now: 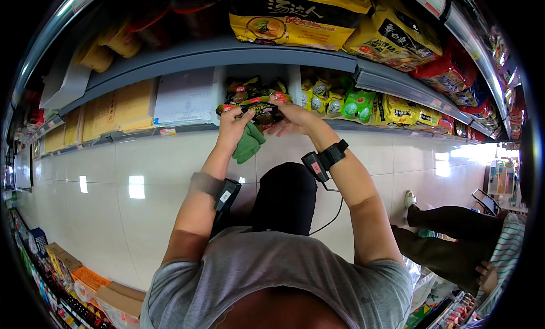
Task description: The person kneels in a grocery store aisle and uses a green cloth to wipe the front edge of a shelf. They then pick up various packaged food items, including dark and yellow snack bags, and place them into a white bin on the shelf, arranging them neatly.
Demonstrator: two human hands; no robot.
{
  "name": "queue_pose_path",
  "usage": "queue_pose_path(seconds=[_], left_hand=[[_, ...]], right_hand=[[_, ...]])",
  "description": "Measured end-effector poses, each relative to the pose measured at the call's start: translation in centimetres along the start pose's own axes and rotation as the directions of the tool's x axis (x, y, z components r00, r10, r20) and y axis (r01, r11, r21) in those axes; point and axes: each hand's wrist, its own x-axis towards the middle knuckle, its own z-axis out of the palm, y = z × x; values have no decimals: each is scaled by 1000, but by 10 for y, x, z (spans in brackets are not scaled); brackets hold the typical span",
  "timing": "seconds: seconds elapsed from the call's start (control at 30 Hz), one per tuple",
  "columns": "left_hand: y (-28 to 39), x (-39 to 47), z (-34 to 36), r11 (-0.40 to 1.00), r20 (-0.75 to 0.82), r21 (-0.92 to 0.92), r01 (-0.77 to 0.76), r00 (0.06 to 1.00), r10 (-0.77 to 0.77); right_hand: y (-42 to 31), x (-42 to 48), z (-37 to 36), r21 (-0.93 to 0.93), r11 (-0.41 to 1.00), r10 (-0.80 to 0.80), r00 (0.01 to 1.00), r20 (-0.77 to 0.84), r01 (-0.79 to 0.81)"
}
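My left hand [233, 127] grips a green cloth [248, 145], which hangs below its fingers, and its fingertips pinch the near edge of a dark plastic food packet [263, 112]. My right hand [294, 117] is at the packet's right side, fingers spread and palm partly turned up; whether it bears any of the packet's weight cannot be told. Behind both hands, a white bin [294, 83] on the lower shelf holds several dark packets [242, 90] with red marks. Each forearm wears a strapped black device.
Yellow and green egg packs [336, 101] lie right of the bin; flat paper-wrapped packs [117, 105] stand left. A grey shelf edge [213, 54] juts above, bearing large yellow noodle bags [298, 16]. A person in dark trousers [451, 231] is at right. Cardboard boxes [119, 299] lie lower left.
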Motion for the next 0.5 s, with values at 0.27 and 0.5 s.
queue_pose_path(seconds=[0.27,0.5], left_hand=[[-29,8,-13,994,-61,-45,103,993,-106],[-7,2,-7,858,-71,-450,247,948,-310]], right_hand=[[16,7,-1,-12,965,-260,962,78,262],[24,14,-5,36,897,-441,896,44,440]])
